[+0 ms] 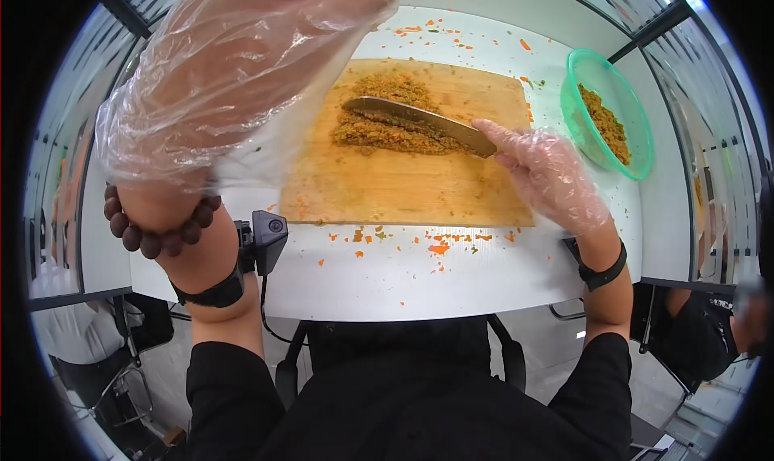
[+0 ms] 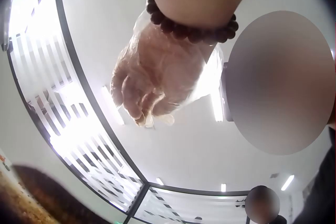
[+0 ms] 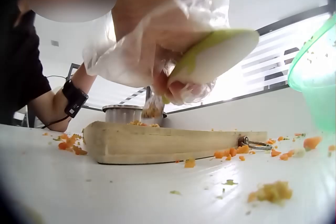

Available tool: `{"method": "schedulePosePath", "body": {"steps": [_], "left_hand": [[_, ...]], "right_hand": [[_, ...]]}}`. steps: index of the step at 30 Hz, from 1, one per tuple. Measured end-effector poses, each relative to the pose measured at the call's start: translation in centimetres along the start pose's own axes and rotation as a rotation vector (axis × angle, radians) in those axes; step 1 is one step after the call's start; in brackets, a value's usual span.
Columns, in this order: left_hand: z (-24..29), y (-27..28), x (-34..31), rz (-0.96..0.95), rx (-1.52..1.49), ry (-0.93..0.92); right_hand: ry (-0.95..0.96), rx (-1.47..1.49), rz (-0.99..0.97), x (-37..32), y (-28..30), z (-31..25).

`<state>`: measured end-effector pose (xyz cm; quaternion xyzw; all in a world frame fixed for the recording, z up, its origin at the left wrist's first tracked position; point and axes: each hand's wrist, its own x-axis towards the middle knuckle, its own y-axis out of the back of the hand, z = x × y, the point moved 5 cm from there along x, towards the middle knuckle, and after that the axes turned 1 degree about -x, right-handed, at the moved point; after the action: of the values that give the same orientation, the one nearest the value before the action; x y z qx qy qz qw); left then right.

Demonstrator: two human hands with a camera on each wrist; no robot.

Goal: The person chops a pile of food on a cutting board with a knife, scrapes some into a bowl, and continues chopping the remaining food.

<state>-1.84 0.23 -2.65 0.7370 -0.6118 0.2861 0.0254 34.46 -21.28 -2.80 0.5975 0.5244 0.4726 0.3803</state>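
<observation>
My right hand (image 1: 556,171), in a clear plastic glove, grips a cleaver (image 1: 419,122); its white and green handle (image 3: 223,56) shows in the right wrist view. The broad blade lies across finely chopped orange-brown vegetable filling (image 1: 395,139) on a wooden cutting board (image 1: 387,195). My left hand (image 1: 306,26), gloved too, is raised close to the head camera, above and left of the board. In the left wrist view its fingers (image 2: 134,98) hang loosely bent with nothing in them. A dark bead bracelet (image 1: 153,239) circles that wrist.
A green bowl (image 1: 574,110) with chopped filling (image 1: 605,126) stands right of the board. Carrot bits (image 1: 439,249) litter the white table (image 1: 371,292). Behind the board in the right wrist view is a metal pot (image 3: 122,113). A wire ring (image 3: 257,145) hangs at the board's edge.
</observation>
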Motion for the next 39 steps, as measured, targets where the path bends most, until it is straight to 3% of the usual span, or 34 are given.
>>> {"method": "schedulePosePath", "body": {"steps": [3,6,8,13,16,19,21,26,29,31,34,36,39], "left_hand": [[0.0,-0.8,1.3,-0.073,-0.021,-0.003],[0.0,-0.3,0.9,-0.099,0.009,-0.007],[-0.5,-0.2,0.6,-0.072,0.044,-0.083],[0.1,0.3,0.6,-0.095,0.104,0.075],[0.2,-0.3,0.4,-0.033,0.046,0.015],[-0.1,-0.9,1.8,-0.103,-0.023,-0.03],[0.0,-1.2,1.8,-0.074,-0.022,-0.011],[-0.1,-0.9,1.0,-0.021,-0.018,-0.003],[-1.2,1.6,-2.0,0.015,0.066,-0.136],[-0.8,2.8,-3.6,0.0,0.11,-0.096],[0.8,1.2,-1.0,-0.057,0.076,0.075],[0.3,0.2,-0.2,-0.053,0.044,0.034],[0.8,0.4,-0.2,-0.083,0.119,0.098]], "right_hand": [[-0.056,0.052,0.117,0.3,0.9,0.1],[-0.021,-0.078,0.027,0.0,-0.1,0.1],[-0.04,-0.014,0.056,0.0,0.5,0.0],[-0.017,0.017,0.052,0.2,0.3,0.1],[-0.036,0.041,0.066,0.1,0.5,0.1],[-0.049,0.068,0.114,0.1,0.6,0.1],[-0.023,-0.033,0.054,-0.2,-0.2,0.3],[0.019,0.025,0.133,0.2,0.4,0.0],[-0.008,0.03,0.088,0.2,0.8,-0.1],[-0.033,0.077,0.08,0.3,0.9,-0.3],[-0.035,0.124,0.053,0.2,0.6,-0.6],[-0.032,0.057,-0.022,0.1,0.2,-0.6],[-0.056,0.176,0.066,0.3,0.6,-0.4]]}}
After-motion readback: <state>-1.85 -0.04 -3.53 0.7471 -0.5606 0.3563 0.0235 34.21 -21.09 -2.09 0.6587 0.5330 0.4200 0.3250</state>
